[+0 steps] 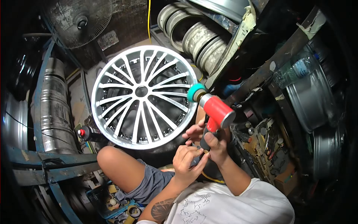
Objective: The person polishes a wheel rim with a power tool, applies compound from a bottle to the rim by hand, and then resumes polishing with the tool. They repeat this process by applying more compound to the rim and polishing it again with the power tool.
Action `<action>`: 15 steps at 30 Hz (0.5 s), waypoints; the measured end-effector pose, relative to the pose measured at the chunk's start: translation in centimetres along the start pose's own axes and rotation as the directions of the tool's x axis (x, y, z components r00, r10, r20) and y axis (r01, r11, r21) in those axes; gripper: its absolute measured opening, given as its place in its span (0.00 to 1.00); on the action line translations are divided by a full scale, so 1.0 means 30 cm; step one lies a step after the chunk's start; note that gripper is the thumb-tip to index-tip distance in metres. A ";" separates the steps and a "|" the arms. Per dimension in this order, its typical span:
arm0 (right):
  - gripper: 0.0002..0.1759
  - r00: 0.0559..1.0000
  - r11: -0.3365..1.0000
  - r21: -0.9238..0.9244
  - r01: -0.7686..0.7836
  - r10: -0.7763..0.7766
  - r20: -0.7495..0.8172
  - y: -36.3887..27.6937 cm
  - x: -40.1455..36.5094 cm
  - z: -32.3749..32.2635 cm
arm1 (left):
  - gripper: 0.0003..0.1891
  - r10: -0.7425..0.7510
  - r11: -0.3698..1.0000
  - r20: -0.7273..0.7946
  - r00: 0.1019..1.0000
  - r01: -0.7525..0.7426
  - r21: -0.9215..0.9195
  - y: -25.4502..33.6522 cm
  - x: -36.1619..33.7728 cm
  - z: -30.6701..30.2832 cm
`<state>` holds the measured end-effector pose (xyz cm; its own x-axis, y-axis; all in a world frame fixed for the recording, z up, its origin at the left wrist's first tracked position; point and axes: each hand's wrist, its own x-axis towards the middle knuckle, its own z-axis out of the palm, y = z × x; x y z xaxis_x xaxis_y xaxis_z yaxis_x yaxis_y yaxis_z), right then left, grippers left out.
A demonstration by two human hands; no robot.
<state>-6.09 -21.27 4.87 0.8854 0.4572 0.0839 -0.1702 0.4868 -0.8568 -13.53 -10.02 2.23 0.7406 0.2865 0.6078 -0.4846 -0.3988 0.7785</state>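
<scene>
A red power tool [218, 110] with a teal round pad [195, 92] is held up beside the right edge of a silver multi-spoke wheel rim [141, 91]. My right hand [215, 145] is wrapped round the tool's black handle. Just below, my left hand [187, 161] pinches at the base of the handle, near a yellow hose [212, 178]; what its fingertips hold is too small to make out. The rim lies face up on a dark support, its spokes facing the camera.
A black bottle with a red cap [87, 133] stands left of the rim. Steel wheels [203, 43] are stacked behind. Blue metal framing [67, 162] is at left, a tray of tools [270, 149] at right, and a fan [81, 23] at upper left.
</scene>
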 end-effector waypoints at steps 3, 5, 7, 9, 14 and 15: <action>0.28 0.995 0.999 -0.007 0.037 -0.036 0.092 -0.017 0.008 0.010 | 0.15 -0.044 0.997 -0.007 0.999 0.044 -0.058 0.016 -0.012 0.004; 0.30 0.993 0.999 -0.022 0.044 -0.042 0.106 -0.038 0.014 0.021 | 0.15 -0.084 0.992 -0.025 0.996 0.081 -0.100 0.028 -0.022 0.016; 0.31 0.994 0.997 -0.040 0.064 -0.060 0.096 -0.047 0.013 0.026 | 0.15 -0.079 0.993 -0.020 0.997 0.077 -0.093 0.029 -0.019 0.017; 0.31 0.994 0.994 -0.063 0.088 -0.083 0.074 -0.051 0.014 0.029 | 0.16 -0.067 0.995 -0.022 0.997 0.065 -0.076 0.036 -0.014 0.018; 0.31 0.996 0.998 -0.030 0.051 -0.048 0.077 -0.017 0.007 0.005 | 0.16 -0.070 0.994 -0.028 0.997 0.068 -0.080 0.030 -0.039 0.021; 0.30 0.997 0.999 0.008 0.040 -0.041 0.067 -0.022 0.005 0.014 | 0.16 -0.072 0.994 -0.031 0.997 0.069 -0.083 0.029 -0.043 0.023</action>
<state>-6.03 -21.20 5.66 0.8607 0.4858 0.1523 -0.1378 0.5103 -0.8489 -14.60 -11.33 2.01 0.7588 0.3414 0.5547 -0.4692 -0.3043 0.8290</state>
